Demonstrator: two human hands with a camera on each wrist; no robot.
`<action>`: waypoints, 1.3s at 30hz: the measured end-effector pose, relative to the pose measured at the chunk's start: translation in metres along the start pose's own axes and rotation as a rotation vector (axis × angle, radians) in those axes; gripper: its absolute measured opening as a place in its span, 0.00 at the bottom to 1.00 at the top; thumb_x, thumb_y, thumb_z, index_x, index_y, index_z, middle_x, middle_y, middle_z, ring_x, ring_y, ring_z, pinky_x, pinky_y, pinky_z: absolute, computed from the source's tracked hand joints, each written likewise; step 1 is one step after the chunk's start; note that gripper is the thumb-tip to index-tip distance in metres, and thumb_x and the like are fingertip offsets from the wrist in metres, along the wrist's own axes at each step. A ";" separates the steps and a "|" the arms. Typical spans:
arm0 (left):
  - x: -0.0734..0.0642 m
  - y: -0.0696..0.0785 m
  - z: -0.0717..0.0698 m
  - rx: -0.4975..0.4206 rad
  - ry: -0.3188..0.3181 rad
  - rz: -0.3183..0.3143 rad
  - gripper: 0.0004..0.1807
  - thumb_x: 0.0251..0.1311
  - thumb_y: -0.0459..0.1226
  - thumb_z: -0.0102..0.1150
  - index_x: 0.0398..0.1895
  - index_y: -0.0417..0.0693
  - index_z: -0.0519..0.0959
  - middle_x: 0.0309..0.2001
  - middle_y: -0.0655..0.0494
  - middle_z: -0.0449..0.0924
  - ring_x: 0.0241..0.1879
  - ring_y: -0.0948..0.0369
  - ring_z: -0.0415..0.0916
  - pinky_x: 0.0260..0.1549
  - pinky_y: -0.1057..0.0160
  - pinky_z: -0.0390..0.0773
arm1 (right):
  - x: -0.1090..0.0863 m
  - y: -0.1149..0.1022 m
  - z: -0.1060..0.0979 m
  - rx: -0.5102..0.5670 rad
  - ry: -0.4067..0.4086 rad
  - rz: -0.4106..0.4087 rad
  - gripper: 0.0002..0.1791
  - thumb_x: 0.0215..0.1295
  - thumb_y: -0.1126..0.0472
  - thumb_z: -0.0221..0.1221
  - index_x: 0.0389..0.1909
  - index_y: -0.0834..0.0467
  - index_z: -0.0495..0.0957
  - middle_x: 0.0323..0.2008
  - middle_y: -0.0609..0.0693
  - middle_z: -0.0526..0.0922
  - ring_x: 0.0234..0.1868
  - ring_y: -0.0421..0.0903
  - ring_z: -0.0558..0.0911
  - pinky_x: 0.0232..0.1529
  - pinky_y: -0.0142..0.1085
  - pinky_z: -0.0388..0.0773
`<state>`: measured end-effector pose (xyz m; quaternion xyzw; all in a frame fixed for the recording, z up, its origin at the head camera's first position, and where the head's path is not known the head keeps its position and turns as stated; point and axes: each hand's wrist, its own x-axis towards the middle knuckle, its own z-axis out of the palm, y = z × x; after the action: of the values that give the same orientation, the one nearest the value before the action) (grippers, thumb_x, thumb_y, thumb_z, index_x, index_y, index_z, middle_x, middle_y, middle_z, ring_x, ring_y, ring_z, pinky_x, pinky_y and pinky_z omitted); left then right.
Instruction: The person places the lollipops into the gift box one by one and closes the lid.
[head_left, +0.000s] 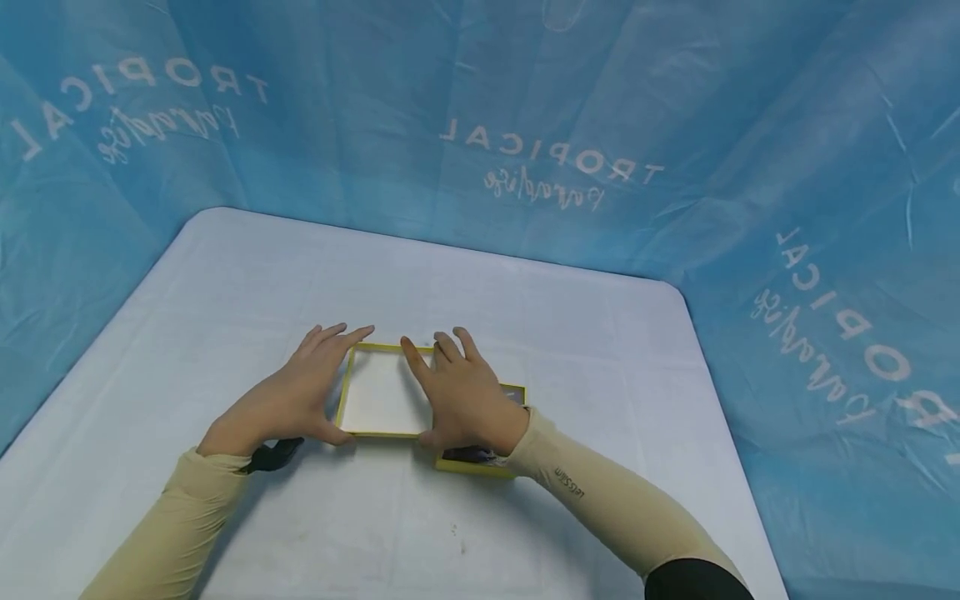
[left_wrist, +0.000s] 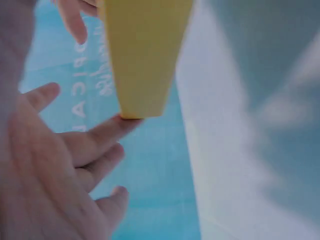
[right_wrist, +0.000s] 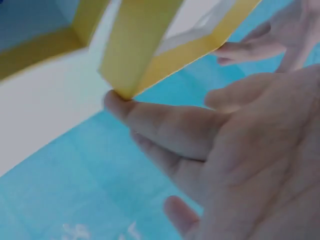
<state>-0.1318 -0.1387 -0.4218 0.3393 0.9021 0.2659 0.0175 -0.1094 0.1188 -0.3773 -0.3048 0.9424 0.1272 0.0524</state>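
Observation:
Both hands hold a shallow yellow box lid, its white inside facing up. My left hand spans its left side, thumb at the near corner and a fingertip at the far one. On the right side, my right hand grips it in the same way. Close up in the left wrist view, a fingertip meets the end of the yellow wall. In the right wrist view an index fingertip sits under a corner. Partly hidden beneath my right hand and wrist is a yellow box with dark contents.
A white-covered table lies under everything, with small marks on its near part. Blue curtains with white lettering hang along its back and sides. A dark wrist strap shows below my left wrist.

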 end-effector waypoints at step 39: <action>0.037 0.084 0.045 0.129 0.505 0.688 0.88 0.21 0.33 0.89 0.82 0.62 0.31 0.79 0.37 0.19 0.67 0.42 0.64 0.66 0.41 0.70 | -0.123 0.070 0.024 1.218 0.065 0.256 0.37 0.73 0.31 0.36 0.68 0.52 0.70 0.48 0.50 0.81 0.57 0.57 0.71 0.56 0.55 0.72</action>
<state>-0.1006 -0.0417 -0.4135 0.5452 0.7271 0.2742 -0.3146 -0.0502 0.2488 -0.3639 -0.1085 0.8760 -0.4373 0.1723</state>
